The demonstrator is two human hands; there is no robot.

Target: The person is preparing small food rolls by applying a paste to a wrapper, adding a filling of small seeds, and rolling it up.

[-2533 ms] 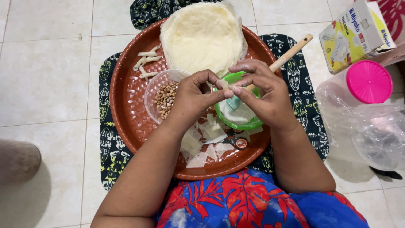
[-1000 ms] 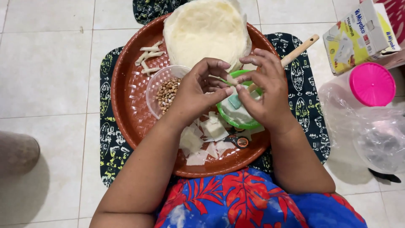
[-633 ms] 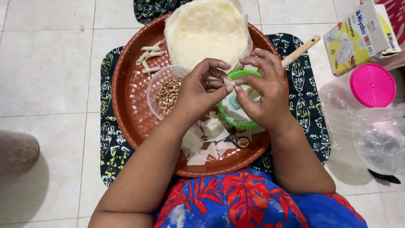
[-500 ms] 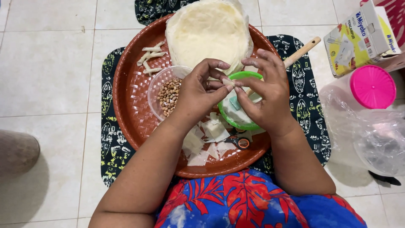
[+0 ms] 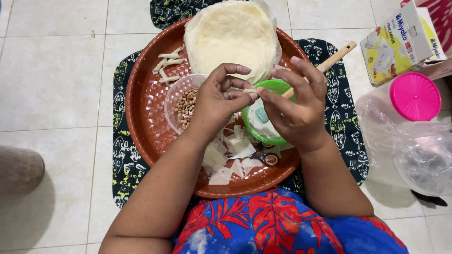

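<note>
Item: one small pale strip of pastry wrapper (image 5: 248,91), pinched at its two ends between the fingertips of the left hand (image 5: 214,106) and the right hand (image 5: 294,110), held level above the middle of the tray, apparently so that it could be rolled between the fingers. Both hands were closed on it in a fingertip pinch, the other fingers fanned loose.

Beneath: one round reddish-brown woven plastic tray (image 5: 146,117), resting on one dark patterned cloth mat (image 5: 123,164) on the tiled floor.

On the tray: one stack of round pale wrapper sheets (image 5: 230,40), far side; about five finished thin rolls (image 5: 167,66), far left, set apart from the work; one clear plastic bowl of brown peanuts (image 5: 181,106), just left of the hands; one green plastic bowl (image 5: 261,129) under the right hand, a wooden handle (image 5: 336,55) leaning out of it; cut wrapper pieces (image 5: 226,160), near side, too overlapped to count; one small pair of scissors (image 5: 266,159).

Right of the tray: one yellow and white carton (image 5: 400,40); one clear jar with round pink lid (image 5: 414,96); one crumpled clear plastic bag (image 5: 414,150).
</note>
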